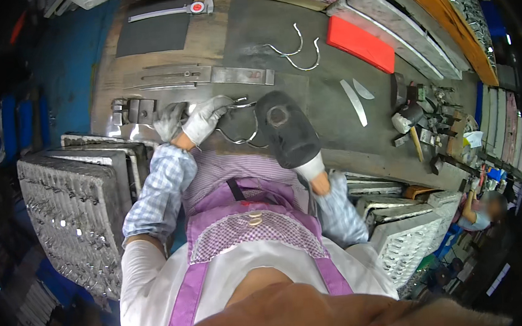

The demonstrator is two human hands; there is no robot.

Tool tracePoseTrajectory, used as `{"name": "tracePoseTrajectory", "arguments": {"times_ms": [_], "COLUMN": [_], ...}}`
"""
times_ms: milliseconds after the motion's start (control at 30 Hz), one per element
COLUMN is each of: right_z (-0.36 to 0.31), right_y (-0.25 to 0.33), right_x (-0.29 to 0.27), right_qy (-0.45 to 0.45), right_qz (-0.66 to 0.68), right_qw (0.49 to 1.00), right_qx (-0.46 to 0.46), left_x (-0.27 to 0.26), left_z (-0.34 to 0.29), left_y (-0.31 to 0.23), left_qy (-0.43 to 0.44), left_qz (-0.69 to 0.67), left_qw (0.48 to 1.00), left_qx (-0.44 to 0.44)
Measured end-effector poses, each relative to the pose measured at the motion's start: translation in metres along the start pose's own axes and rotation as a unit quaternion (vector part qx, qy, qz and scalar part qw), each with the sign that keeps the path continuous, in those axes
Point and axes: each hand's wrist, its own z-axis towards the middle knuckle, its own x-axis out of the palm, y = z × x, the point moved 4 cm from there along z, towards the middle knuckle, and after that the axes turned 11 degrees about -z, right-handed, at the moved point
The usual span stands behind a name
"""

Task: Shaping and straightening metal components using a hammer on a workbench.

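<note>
My left hand [204, 119], in a white work glove with grey soiled parts, grips one end of a bent shiny metal rod [240, 141]. The rod lies low over the bench's near edge and has two curved arms. Just right of it is a large black mallet head [286, 130] with a round worn spot on top. Behind the mallet head, only the white-gloved wrist side of my right hand [311, 168] shows; its fingers are hidden. Farther back on the bench lies a similar bent rod [297, 54], out of reach of both hands.
A dial caliper [196, 7] lies on a dark mat at the back left. Steel bars [204, 76] and small metal blocks [135, 110] sit nearer. A red block [360, 44], white strips [354, 102] and a hammer [411, 119] are on the right. Studded metal plates [73, 210] stand at left.
</note>
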Motion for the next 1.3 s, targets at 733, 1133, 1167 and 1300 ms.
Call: {"name": "tracePoseTrajectory", "arguments": {"times_ms": [733,1133,1167,1300], "right_z": [-0.058,0.004,-0.013,-0.053], "right_y": [-0.106,-0.005,-0.019,-0.068], "right_x": [0.042,0.04,0.048,0.053], "right_qy": [0.108,0.006,0.049,-0.108], "right_qz": [0.114,0.194,0.195,0.344], "right_qw": [0.892,0.963,0.949,0.887], "right_qx": [0.423,0.184,0.244,0.289], "left_x": [0.023,0.018,0.017,0.011], "left_z": [0.039,0.026,0.026,0.032], "left_y": [-0.035,-0.011,-0.018,-0.008], "left_qy": [0.021,-0.031,-0.084,-0.069], "left_qz": [0.295,0.265,0.249,0.301], "left_qw": [0.954,0.963,0.964,0.946], "left_qx": [-0.057,-0.043,0.048,0.102]}}
